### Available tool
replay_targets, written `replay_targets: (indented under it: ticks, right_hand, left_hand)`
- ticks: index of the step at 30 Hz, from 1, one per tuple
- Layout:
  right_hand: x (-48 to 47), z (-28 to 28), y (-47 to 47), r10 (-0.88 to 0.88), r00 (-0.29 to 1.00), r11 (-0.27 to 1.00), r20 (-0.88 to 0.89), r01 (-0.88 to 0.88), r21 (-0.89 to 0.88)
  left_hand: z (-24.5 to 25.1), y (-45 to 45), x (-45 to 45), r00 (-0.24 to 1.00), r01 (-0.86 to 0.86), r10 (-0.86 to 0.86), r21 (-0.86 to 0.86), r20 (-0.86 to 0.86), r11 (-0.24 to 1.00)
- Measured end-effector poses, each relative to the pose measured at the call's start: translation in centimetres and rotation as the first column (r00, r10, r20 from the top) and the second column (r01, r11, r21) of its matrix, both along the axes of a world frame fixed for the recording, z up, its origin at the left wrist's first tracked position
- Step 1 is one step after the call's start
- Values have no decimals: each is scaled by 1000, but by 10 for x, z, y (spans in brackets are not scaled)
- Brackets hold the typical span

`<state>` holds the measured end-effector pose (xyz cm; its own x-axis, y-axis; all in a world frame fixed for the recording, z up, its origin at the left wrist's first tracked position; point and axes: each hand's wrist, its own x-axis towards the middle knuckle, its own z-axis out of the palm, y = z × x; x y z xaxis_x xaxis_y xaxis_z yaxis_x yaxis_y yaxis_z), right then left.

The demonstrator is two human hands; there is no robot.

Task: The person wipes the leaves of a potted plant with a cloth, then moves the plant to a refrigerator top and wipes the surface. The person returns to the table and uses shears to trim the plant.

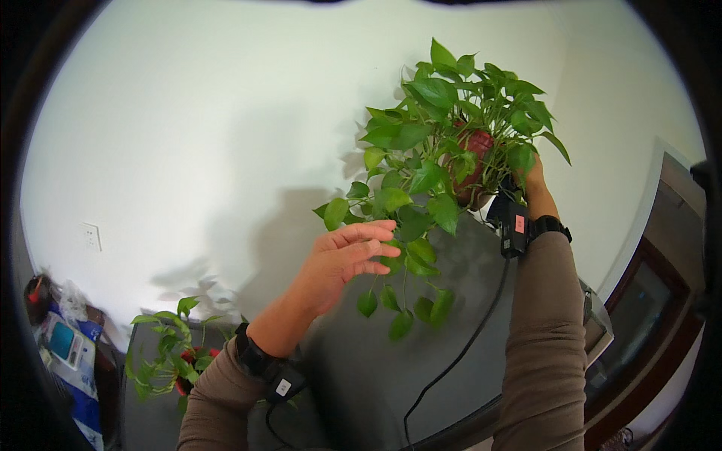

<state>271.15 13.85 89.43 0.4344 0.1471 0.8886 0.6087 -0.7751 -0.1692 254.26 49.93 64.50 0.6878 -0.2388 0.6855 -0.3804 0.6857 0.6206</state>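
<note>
A leafy pothos plant [431, 175] grows from a red-brown pot [472, 163], its vines trailing down to the left over a dark grey surface [457, 349]. My right hand [533, 172] reaches in at the pot's right side. Leaves cover its fingers, so its grip on the pot is hidden. Lower and to the left, my left hand [344, 259] has its fingers apart with nothing held in them. Its fingertips are at the hanging leaves; whether they touch is unclear. Each wrist wears a black strap with a small black device and a cable.
Another pothos in a red pot [183, 380] stands on a grey surface at lower left. Beyond it is a side table with a scale-like device [66, 344] and a plastic bag [72, 299]. A wall socket [90, 237] and a brown-framed door [637, 304] flank the scene. A black cable [471, 341] hangs below my right wrist.
</note>
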Motion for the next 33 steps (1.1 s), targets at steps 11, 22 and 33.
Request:
replay_targets:
  ticks: [11, 22, 33]
  right_hand:
    - [-40, 22, 1, 153, 896, 942, 416, -5, -336]
    - [-164, -90, 91, 272, 925, 940, 264, -197, -278]
    - [-287, -289, 175, 745, 666, 651, -43, -739, -172]
  left_hand:
    - [-9, 62, -53, 939, -343, 338, -101, -56, 934]
    - [-36, 139, -186, 748, -660, 645, -76, -157, 747]
    - [-104, 101, -407, 536, -814, 801, 91, -266, 574]
